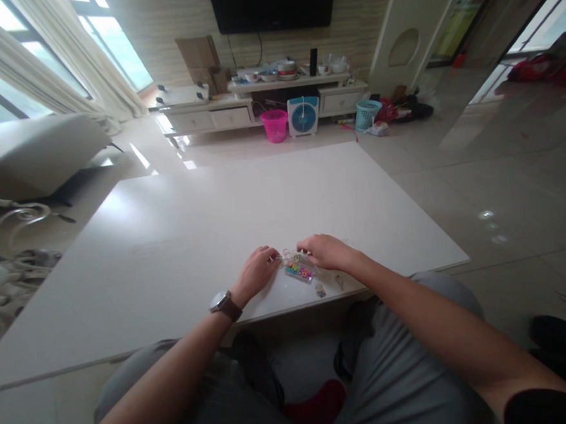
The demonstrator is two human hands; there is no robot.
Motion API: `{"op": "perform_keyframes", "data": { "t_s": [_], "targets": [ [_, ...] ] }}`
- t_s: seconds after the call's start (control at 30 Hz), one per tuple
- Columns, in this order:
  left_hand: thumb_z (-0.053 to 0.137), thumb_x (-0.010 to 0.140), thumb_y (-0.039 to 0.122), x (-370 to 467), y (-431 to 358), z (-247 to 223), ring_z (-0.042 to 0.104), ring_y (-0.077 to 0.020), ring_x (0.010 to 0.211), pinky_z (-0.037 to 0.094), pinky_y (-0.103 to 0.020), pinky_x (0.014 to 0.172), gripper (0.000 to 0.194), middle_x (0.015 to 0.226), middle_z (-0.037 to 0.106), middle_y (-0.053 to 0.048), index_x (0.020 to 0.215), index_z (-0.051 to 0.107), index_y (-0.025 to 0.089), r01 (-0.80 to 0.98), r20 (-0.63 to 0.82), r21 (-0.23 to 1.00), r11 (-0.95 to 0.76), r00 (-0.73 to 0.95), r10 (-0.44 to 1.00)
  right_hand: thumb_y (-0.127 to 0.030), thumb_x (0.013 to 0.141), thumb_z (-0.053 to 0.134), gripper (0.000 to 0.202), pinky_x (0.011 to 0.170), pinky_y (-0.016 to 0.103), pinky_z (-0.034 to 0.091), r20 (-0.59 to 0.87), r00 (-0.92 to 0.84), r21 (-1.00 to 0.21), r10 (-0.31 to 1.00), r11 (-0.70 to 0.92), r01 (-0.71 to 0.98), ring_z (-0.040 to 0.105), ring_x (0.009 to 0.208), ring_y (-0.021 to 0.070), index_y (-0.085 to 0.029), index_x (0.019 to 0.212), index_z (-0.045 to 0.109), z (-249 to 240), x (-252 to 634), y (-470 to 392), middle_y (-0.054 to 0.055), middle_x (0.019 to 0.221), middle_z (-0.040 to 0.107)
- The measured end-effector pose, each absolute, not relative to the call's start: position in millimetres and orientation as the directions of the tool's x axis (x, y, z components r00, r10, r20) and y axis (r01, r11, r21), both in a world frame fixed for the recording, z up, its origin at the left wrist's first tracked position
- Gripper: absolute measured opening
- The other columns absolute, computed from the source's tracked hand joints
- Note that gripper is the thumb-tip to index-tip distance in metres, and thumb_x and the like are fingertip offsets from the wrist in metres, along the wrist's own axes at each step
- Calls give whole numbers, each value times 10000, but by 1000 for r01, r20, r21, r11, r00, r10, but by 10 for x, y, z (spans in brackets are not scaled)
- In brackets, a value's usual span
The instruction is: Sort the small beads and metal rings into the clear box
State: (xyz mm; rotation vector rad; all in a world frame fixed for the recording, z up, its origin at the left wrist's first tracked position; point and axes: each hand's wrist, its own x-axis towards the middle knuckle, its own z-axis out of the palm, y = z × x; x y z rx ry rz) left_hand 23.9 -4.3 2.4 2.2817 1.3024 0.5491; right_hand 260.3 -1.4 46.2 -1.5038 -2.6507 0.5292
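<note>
The left forearm slants up from the lower left, a watch (224,304) on its wrist, and crosses the near edge of the white table (182,232); the left hand (259,270) is low over the top, back upward, fingers curled and bunched toward the right. The right forearm comes in from the lower right, bare below a black sleeve (543,408); the right hand (325,251) arches with knuckles up, fingertips bent down and leftward. Between the two sets of fingertips lie thin, pale loops (287,257) — whether either hand pinches them or merely touches them, I cannot tell; the clear case (301,273) of brightly coloured pieces rests on the table just nearer the body, between the hands; a small figure charm (320,291) lies beside it — near the table's edge.
</note>
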Motion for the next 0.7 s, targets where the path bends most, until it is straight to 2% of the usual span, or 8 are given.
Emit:
{"op": "perform_keyframes", "data": {
  "t_s": [0.23, 0.37, 0.43, 0.53, 0.6, 0.7],
  "targets": [
    [548, 844, 215, 220, -7, 126, 603, -178, 759, 459, -301, 734, 148, 833, 687, -41, 868, 691, 184, 705, 83, 614, -356, 390, 917, -81, 825, 567, 338, 712, 246, 419, -131, -570, -263, 811, 526, 809, 681, 890, 204, -250, 1085, 702, 486, 2585, -45, 61, 1003, 751],
    [551, 835, 225, 237, -26, 198, 605, -157, 701, 455, -283, 686, 166, 779, 703, -27, 855, 708, 176, 663, 38, 703, -258, 327, 944, -120, 846, 570, 242, 736, 251, 426, -106, -586, -312, 803, 533, 787, 669, 891, 202, -222, 1012, 712, 502, 2573, -55, 70, 968, 745],
    [576, 833, 255, 251, -41, 218, 600, -150, 689, 450, -276, 668, 158, 760, 701, -23, 845, 708, 169, 613, 45, 754, -235, 309, 950, -170, 858, 590, 169, 774, 262, 437, -28, -595, -375, 803, 543, 751, 656, 924, 207, -187, 973, 713, 510, 2553, -56, 88, 980, 736],
    [611, 830, 309, 276, -73, 233, 586, -145, 676, 445, -269, 642, 178, 737, 694, -22, 819, 703, 158, 529, 50, 822, -210, 301, 952, -225, 861, 622, 145, 784, 256, 454, 86, -572, -568, 816, 512, 645, 652, 882, 175, -163, 963, 703, 534, 2482, -87, 71, 941, 731],
    [632, 828, 360, 294, -100, 237, 591, -150, 680, 450, -269, 634, 222, 736, 696, -33, 804, 694, 148, 452, 34, 874, -177, 308, 951, -257, 855, 650, 156, 741, 235, 465, 111, -532, -702, 840, 445, 556, 653, 808, 144, -163, 971, 695, 550, 2412, -131, 43, 887, 727],
    [667, 810, 425, 319, -140, 244, 615, -158, 692, 467, -271, 635, 286, 749, 706, -50, 804, 677, 139, 319, -17, 943, -96, 333, 943, -254, 848, 663, 133, 694, 218, 470, 118, -495, -799, 861, 378, 467, 650, 739, 122, -162, 940, 691, 563, 2319, -199, 19, 817, 718]
  ]
}}
